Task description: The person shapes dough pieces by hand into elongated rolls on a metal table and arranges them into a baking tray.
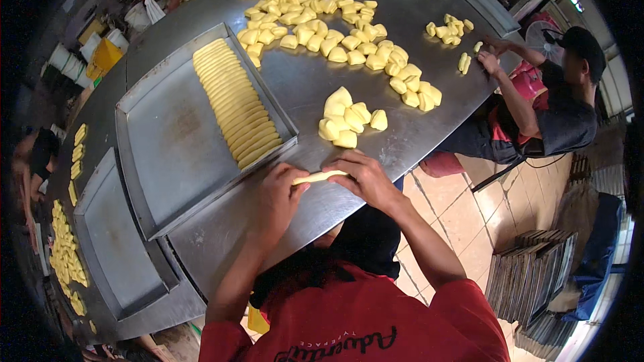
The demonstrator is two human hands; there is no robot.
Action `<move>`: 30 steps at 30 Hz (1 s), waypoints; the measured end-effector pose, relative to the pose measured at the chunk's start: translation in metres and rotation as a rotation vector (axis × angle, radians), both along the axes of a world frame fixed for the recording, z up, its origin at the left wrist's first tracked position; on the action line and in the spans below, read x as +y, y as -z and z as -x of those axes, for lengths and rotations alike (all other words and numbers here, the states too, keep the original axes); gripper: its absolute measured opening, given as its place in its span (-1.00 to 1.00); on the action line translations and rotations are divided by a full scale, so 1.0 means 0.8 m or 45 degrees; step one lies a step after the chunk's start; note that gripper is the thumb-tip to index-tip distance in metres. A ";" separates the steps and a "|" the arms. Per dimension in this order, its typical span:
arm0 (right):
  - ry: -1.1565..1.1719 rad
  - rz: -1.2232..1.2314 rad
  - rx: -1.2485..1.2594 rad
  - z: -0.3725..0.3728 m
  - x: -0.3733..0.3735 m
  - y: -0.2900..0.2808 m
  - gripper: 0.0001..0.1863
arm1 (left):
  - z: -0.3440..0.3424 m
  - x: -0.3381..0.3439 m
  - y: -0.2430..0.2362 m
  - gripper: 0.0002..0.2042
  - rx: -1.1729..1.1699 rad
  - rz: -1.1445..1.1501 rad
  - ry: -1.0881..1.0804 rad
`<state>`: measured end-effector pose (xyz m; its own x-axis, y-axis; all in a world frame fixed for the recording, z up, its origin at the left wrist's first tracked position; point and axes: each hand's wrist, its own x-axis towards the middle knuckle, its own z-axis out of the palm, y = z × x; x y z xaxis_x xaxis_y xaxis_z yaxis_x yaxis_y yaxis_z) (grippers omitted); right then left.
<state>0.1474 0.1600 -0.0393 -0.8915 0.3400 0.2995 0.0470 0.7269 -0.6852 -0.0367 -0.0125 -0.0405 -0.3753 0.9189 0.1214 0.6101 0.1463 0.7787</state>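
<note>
Between my two hands lies a thin pale-yellow dough roll (320,177), close to the near edge of the steel table (402,137). My left hand (279,191) has its fingers closed round the roll's left end. My right hand (362,175) grips the other end, fingers curled over it. Just beyond my hands sits a small pile of plump dough pieces (345,117). To the left, a metal tray (161,141) holds a tight row of rolled dough sticks (235,104) along its right side; bare metal shows over the rest of it.
A large heap of dough pieces (315,33) spreads across the far table. At the right, a co-worker (543,100) handles dough beside a smaller pile (449,29). A second tray (117,234) lies at far left near more dough (66,255). Stacked trays (530,275) stand on the tiled floor.
</note>
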 end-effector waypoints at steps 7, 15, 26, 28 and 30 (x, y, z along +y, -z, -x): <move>0.043 0.015 -0.075 -0.003 0.002 -0.006 -0.72 | -0.045 0.012 -0.013 -0.67 0.277 -0.014 -0.002; -0.031 -0.090 -0.148 -0.009 0.005 -0.027 -0.67 | -0.023 0.012 -0.010 -0.69 0.247 -0.027 0.101; 0.006 -0.101 -0.089 -0.032 0.011 -0.018 -0.53 | -0.021 -0.013 0.000 -0.55 0.143 0.075 0.168; 0.010 -0.044 -0.074 -0.033 0.020 -0.023 -0.57 | -0.044 -0.009 -0.003 -0.46 0.598 0.159 0.055; 0.001 0.015 -0.059 -0.027 0.036 -0.036 -0.61 | -0.070 0.007 -0.009 -0.40 0.645 0.129 0.128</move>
